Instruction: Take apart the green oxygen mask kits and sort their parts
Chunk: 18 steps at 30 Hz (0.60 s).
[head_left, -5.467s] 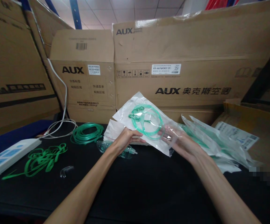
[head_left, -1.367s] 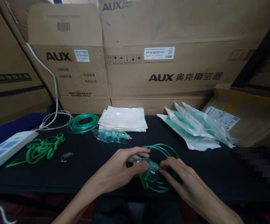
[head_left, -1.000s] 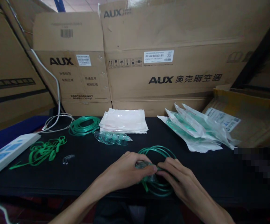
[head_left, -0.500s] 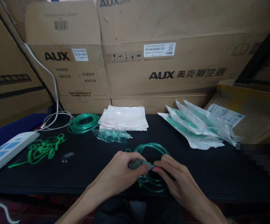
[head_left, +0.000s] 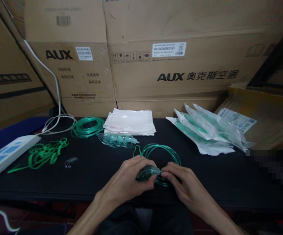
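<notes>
My left hand (head_left: 129, 173) is wrapped round a clear green oxygen mask (head_left: 145, 174), its narrow connector pointing right. With thumb and fingers, my right hand (head_left: 186, 182) pinches the end of green oxygen tubing (head_left: 161, 145) at that connector. My fingers partly cover the joint, so I cannot tell how far the tube sits on it. The tubing's coil lies on the black table behind and under my hands. A thin green elastic strap (head_left: 138, 150) sticks out above my left hand.
Beyond my hands lie nested clear masks (head_left: 118, 140), white pouches (head_left: 129, 122) and coiled tubing (head_left: 82, 132). Green straps (head_left: 46, 155), small metal strips (head_left: 70, 162) and a power strip (head_left: 9, 155) are left. Filled pouches (head_left: 200, 129) lie right. Cardboard boxes (head_left: 136, 88) wall the back.
The mask has turned slightly in my left hand, showing more of its connector. The tubing coil has shifted, with less of it below my hands, and the strap stands out more.
</notes>
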Each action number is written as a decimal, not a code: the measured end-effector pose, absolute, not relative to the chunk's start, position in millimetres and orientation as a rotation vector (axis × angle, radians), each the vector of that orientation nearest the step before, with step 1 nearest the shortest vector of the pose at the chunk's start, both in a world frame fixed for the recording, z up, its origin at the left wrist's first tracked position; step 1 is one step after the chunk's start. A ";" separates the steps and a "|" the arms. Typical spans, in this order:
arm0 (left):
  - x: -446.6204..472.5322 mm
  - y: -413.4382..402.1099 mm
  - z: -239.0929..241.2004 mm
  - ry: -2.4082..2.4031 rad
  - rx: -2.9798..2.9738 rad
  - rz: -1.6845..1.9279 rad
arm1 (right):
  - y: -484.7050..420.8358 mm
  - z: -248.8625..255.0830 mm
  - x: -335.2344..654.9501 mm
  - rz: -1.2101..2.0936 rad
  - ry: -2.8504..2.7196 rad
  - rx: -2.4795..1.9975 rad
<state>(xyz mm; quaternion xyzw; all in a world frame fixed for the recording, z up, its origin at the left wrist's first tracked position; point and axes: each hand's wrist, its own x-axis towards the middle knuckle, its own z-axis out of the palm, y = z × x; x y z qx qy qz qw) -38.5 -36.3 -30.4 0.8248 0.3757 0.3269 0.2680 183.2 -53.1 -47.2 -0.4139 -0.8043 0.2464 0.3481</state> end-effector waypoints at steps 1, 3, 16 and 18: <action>-38.5 -36.5 -30.5 1.030 2.204 0.878 | -53.4 -46.7 182.7 0.639 -2.078 -1.069; -38.1 -37.2 -29.5 1.087 2.140 0.849 | -54.3 -47.1 181.6 0.612 -2.073 -1.038; -44.3 -38.3 -33.3 0.966 2.393 1.011 | -52.6 -46.1 180.3 0.710 -2.045 -1.016; -46.4 -40.5 -34.6 0.986 2.399 1.030 | -53.4 -46.0 178.6 0.700 -2.045 -1.011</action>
